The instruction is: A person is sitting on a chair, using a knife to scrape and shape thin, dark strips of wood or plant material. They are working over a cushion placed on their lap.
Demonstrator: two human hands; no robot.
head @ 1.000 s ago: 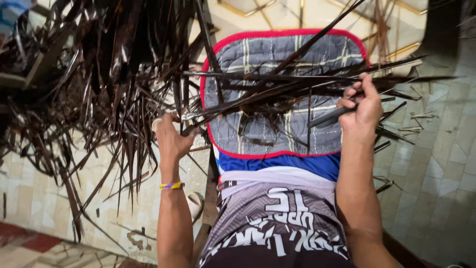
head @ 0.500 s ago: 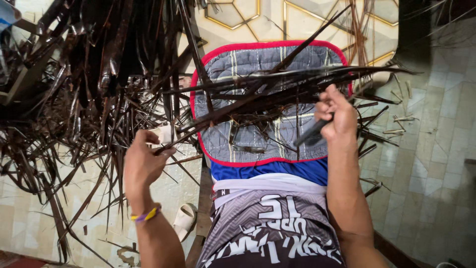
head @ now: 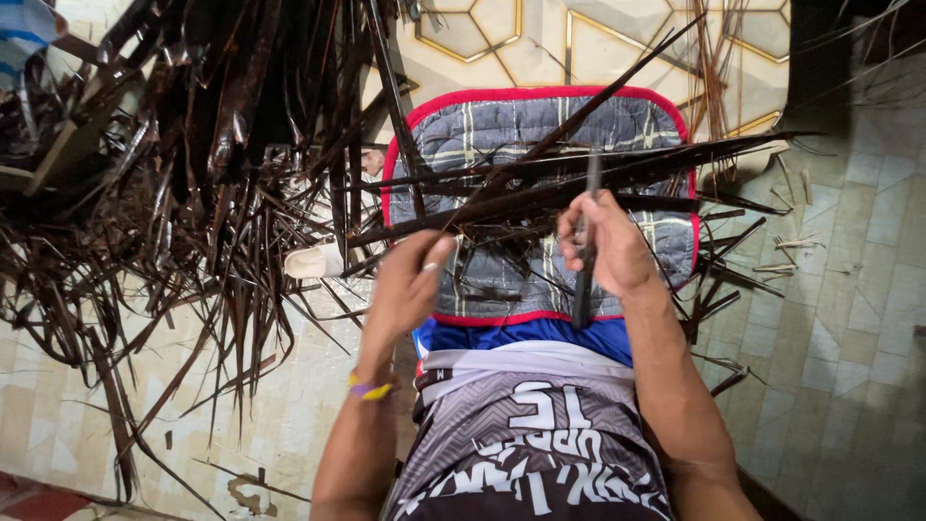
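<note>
- Gripping a dark knife-like tool [head: 585,253] upright, our right hand [head: 610,243] is closed around its handle, blade pointing up over the padded cushion [head: 540,125].
- Our left hand [head: 410,285] pinches one long dark leaf strip [head: 540,198], fingers curled shut on it; a ring shows on one finger.
- We keep the two hands apart, with the strips lying across the cushion on our lap.
- A large tangle of dry leaf strips [head: 193,164] hangs to our left above the tiled floor [head: 849,318].
</note>
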